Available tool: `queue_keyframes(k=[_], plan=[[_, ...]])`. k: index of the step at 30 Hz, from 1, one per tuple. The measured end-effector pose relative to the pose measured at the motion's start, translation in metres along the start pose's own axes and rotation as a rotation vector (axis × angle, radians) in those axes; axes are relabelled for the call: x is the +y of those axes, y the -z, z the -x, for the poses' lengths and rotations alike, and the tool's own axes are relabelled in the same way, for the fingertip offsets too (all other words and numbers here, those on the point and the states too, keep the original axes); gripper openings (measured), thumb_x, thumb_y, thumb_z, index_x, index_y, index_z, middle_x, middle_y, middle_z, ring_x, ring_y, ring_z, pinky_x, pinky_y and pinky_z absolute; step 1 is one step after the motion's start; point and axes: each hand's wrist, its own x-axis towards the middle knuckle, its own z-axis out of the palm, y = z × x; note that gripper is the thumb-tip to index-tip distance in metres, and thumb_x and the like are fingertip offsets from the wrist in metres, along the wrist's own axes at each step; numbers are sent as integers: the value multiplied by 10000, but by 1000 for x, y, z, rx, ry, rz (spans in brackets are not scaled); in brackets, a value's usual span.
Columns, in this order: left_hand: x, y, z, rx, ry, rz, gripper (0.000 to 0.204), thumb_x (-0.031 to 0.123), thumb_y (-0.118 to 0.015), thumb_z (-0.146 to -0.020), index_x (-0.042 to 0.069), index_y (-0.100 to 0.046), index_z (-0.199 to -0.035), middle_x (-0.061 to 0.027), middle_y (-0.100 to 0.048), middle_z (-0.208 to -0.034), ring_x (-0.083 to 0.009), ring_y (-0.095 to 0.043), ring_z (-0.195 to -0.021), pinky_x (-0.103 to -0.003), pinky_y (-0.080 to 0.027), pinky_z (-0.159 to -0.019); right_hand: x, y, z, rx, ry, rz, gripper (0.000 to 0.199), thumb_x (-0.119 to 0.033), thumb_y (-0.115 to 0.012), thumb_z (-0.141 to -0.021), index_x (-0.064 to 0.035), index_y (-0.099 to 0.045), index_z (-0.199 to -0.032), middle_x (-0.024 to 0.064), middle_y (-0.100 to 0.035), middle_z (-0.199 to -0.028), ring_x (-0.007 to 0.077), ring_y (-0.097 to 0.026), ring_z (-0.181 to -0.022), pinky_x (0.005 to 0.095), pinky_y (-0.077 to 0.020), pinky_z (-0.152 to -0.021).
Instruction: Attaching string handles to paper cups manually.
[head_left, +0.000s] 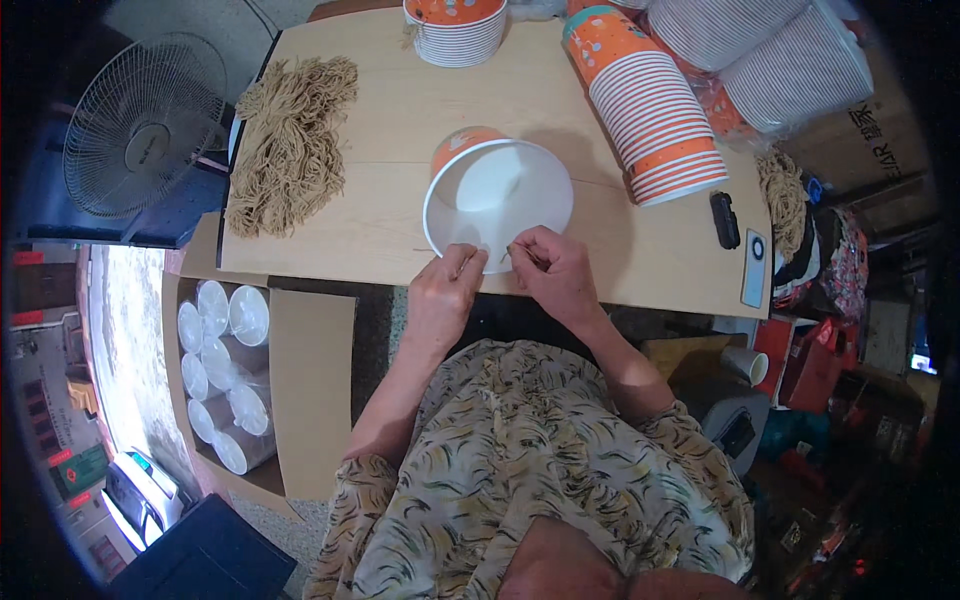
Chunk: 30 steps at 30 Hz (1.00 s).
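Note:
A paper bucket [500, 190], white inside with an orange printed outside, lies tipped on the table with its wide mouth facing me. My left hand [445, 290] is closed at the near left part of its rim, fingertips pressed together over the edge. Just to the right, my right hand [555, 275] makes a pinch close to the same rim. A tiny dark bit shows at its fingertips, too small to name. A heap of tan twisted cords [295, 145] rests on the table's left side.
Nested orange paper buckets [655, 115] lie at the right; another stack [458, 35] stands at the far edge. A black box cutter [725, 220] and a phone-like slab [754, 268] lie near the right edge. Left are a fan [145, 125] and a carton [315, 390] of clear-wrapped stacks.

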Motion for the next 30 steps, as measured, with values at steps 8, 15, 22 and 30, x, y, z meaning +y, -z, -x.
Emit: queue_keyframes(k=[8,15,22,30], plan=[[5,3,-3,-45,41,7,309,-12,-722,-764,73,-725,-1060,-69,-688,-986,-246,-710,-803,-344,-589,-661,0,2,1,16,40,105,86,-63,-669,-949,22,-661,-934,-16,-635,-698,25,-556,-603,219,-448,-526],[10,14,-24,-118,58,68,201,58,-659,-842,108,-737,-1020,-34,-666,-996,-250,-693,-807,-373,-573,-663,-16,12,-8,-25,139,523,138,-172,-706,-896,-42,-714,-939,140,-691,-746,235,-669,-615,337,-508,-573],[2,22,-54,-272,79,201,193,71,-695,-852,128,-759,-1025,-61,-673,-981,-298,-691,-797,-413,-561,-675,-27,25,-31,-74,205,622,168,-222,-671,-895,-77,-742,-941,152,-694,-754,304,-685,-654,399,-521,-615],[9,26,-68,-312,53,161,206,86,-751,-825,137,-767,-1025,-76,-670,-923,-299,-684,-783,-405,-557,-681,-39,40,-32,-99,104,525,178,-184,-661,-917,-53,-714,-1026,127,-684,-714,215,-675,-640,346,-514,-614]])
